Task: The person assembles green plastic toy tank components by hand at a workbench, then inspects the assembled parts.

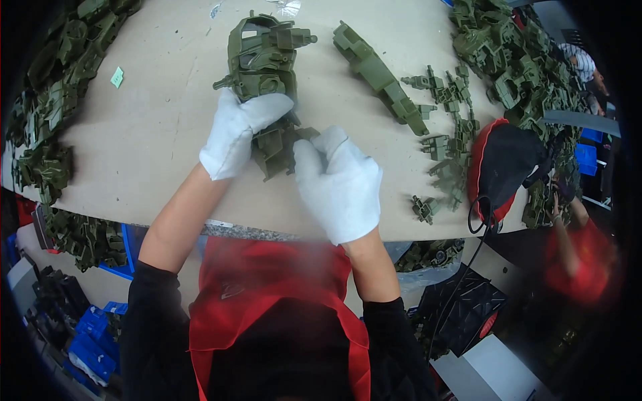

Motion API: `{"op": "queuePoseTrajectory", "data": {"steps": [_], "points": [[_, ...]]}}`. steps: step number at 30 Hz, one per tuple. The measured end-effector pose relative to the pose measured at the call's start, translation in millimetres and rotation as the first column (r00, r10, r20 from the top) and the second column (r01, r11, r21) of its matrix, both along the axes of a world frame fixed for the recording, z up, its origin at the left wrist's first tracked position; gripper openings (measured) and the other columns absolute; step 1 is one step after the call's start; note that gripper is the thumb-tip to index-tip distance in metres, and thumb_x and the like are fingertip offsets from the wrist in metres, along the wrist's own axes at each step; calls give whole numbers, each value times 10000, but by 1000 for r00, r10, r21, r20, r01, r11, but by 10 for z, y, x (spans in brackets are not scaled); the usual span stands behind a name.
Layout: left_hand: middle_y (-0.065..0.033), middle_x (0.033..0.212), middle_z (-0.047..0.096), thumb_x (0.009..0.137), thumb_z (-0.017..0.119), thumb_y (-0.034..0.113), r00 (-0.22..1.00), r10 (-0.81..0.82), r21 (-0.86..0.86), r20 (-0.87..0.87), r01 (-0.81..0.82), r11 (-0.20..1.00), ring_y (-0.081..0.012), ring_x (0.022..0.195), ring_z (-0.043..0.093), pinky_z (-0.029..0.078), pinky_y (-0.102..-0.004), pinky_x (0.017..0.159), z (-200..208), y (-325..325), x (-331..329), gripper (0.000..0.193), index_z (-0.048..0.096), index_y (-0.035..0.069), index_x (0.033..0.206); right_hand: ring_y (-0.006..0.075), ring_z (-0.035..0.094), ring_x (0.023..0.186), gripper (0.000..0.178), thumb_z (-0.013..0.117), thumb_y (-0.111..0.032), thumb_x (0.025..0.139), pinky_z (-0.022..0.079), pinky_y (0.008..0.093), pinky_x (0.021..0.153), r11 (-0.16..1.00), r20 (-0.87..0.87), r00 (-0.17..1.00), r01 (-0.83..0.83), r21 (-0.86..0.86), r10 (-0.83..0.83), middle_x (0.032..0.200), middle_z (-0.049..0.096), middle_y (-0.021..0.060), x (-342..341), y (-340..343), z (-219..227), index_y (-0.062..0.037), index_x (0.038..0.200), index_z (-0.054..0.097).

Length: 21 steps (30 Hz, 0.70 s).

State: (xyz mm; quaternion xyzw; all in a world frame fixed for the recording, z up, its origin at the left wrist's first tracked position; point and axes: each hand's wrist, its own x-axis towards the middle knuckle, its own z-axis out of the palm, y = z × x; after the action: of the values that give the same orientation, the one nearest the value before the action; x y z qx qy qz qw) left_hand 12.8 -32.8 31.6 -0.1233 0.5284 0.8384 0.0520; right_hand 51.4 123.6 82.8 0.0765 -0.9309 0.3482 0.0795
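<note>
A green plastic toy vehicle body (267, 60) lies lengthwise on the table in front of me. White-gloved, my left hand (239, 130) is closed around its middle, thumb across the top. My right hand (340, 177), also gloved in white, is closed at the right side of the near end, its fingertips against a small green plastic part (304, 136). The glove hides most of that part, and I cannot tell whether it is joined to the body. Right of the body lies a long stepped green plastic piece (381, 77), untouched.
Small green parts (461, 134) lie scattered to the right, beside a black and red cap-like item (505, 164) with a black cord. Green part piles line the left (60, 93) and far right (508, 67). Another person in red (578, 257) works at the right.
</note>
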Motion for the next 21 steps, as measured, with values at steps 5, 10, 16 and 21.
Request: {"op": "queuePoseTrajectory", "data": {"steps": [5,10,16,21], "points": [[-124,927,641,793,629,19,995,50,16,91,-52,999,-194,813,635,545,-318,734,85,39,43,371,557,-27,1154,385,629,574,151,679,-109,821,506,459,529,997,35,999,-15,74,13,666,643,178,-4,-80,-1,-48,823,541],[-83,950,677,810,723,58,996,31,9,89,-31,999,-151,838,644,518,-278,741,53,34,88,285,617,-29,1059,415,612,577,178,662,-93,833,484,500,520,999,95,995,1,49,-6,654,626,182,-23,-139,-51,-56,865,490],[-63,952,630,776,717,-5,996,94,-136,-2,-93,986,-134,802,610,509,-270,713,130,88,125,411,525,19,1139,419,611,587,145,642,-79,843,483,501,514,999,94,996,-5,51,0,651,612,186,-29,-217,-73,-63,869,501],[-62,957,621,753,728,-4,996,69,-131,-60,-77,988,-140,778,616,512,-275,694,136,128,155,457,498,30,1146,302,573,458,132,627,-113,841,492,407,429,978,-200,980,53,201,-12,605,541,129,126,-324,-165,-61,801,513]]}}
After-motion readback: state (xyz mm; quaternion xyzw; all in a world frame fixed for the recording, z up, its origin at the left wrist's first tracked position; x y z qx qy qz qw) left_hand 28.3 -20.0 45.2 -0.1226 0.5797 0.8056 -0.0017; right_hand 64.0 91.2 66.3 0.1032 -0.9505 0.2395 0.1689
